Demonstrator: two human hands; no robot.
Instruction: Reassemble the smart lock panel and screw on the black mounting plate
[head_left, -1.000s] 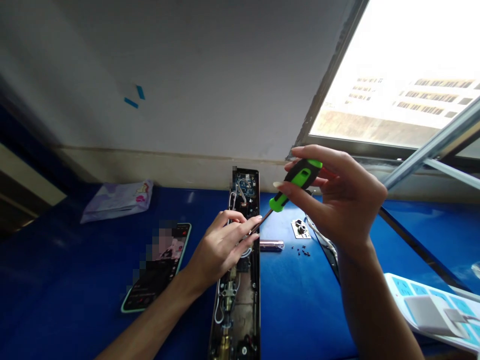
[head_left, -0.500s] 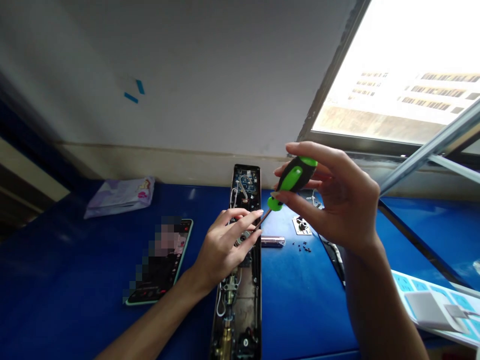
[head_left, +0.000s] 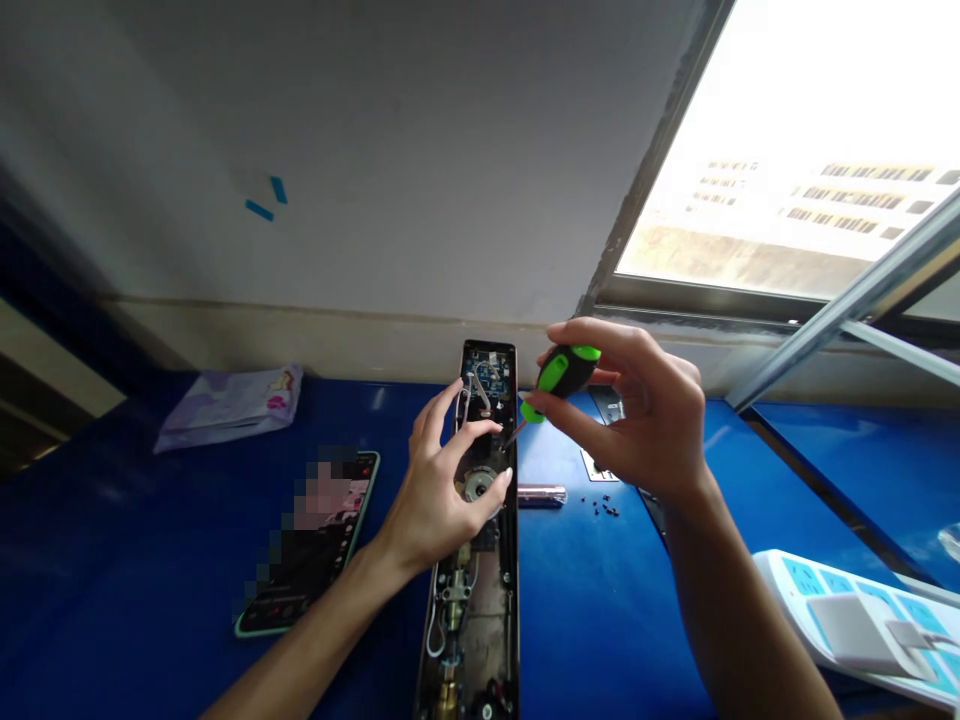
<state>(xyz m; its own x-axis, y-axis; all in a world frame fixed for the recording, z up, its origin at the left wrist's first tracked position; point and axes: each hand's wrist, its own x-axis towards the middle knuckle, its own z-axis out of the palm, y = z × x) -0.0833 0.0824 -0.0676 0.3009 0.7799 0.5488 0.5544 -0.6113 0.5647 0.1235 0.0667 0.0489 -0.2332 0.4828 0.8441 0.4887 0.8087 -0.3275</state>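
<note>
A long, narrow electronic device (head_left: 487, 590) lies open in front of me, with a blue circuit board (head_left: 487, 375) at its far end, white wires and brass fittings inside. In my right hand (head_left: 637, 420) is a green and black screwdriver (head_left: 562, 378), gripped by the handle between thumb and fingers. Its shaft slants down left, the tip over the device's right side near the middle. My left hand (head_left: 439, 480) rests over the device with fingers spread, around a round metal part (head_left: 480, 485), holding nothing that I can see.
Right of the device lie a shiny pinkish cylinder (head_left: 544, 496), several small dark screws (head_left: 602, 505) and a plate (head_left: 596, 465) partly behind my right hand. A phone (head_left: 315, 560) and a purple packet (head_left: 232, 405) are left. A power strip (head_left: 780, 575) with a white charger (head_left: 862, 630) sits right.
The screwdriver and my right hand have moved left and a little down. My left hand's fingers have spread apart, uncovering the round metal part. The screwdriver tip now shows clear of the left fingers.
</note>
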